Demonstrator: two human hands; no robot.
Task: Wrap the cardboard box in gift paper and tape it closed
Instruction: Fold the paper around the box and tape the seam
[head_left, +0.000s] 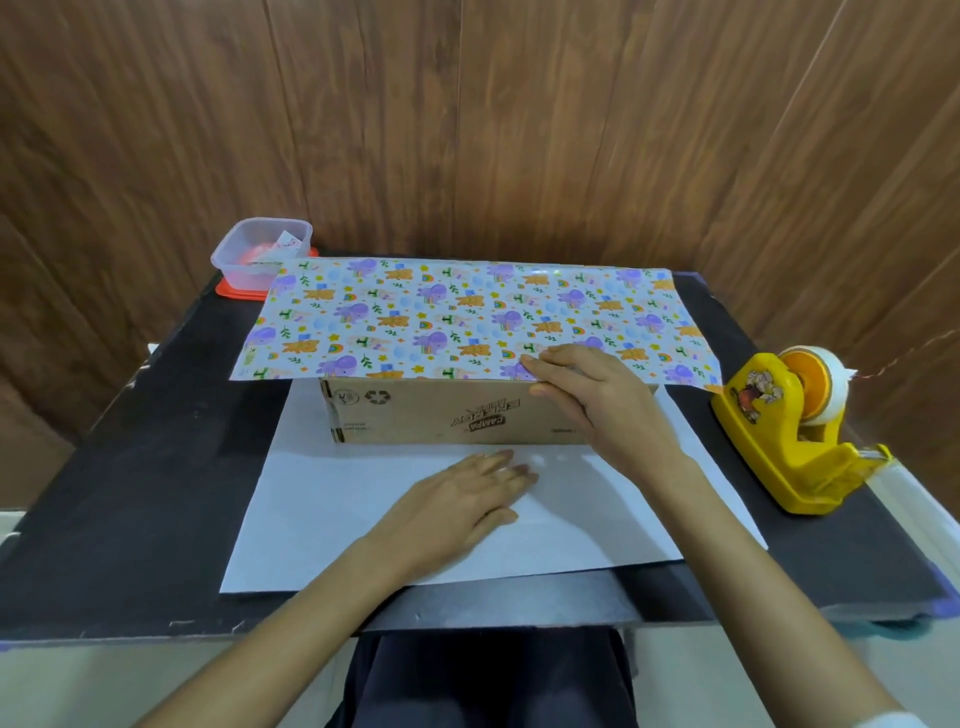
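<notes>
At the upper left of the frame a clear plastic tub (262, 252) sits on a red lid at the far corner of the dark worktop (130, 493), well apart from the work.

Moving right, the cardboard box (441, 413) lies in the middle of the frame with its long axis running left to right, its printed front face toward the person. The gift paper (467, 317) is folded over its top from the far side, pattern up. Its free edge overhangs the box's near top edge a little and sticks out past both ends. The paper's white underside runs out from beneath the box toward the bottom of the frame.

The left hand (467, 493) lies flat on that white sheet, fingers together and extended, palm down, just in front of the box's lower edge and pinching nothing. This near flap lies directly under it, so it looks the nearer hand for lifting the flap up the front face.

Further right, the right hand (587, 389) rests on the box's near top edge toward its right end, fingers flat and close together, pressing the patterned edge down.

At the right edge of the frame a yellow tape dispenser (789, 426) stands on the worktop, closer to the right hand than to the left.
</notes>
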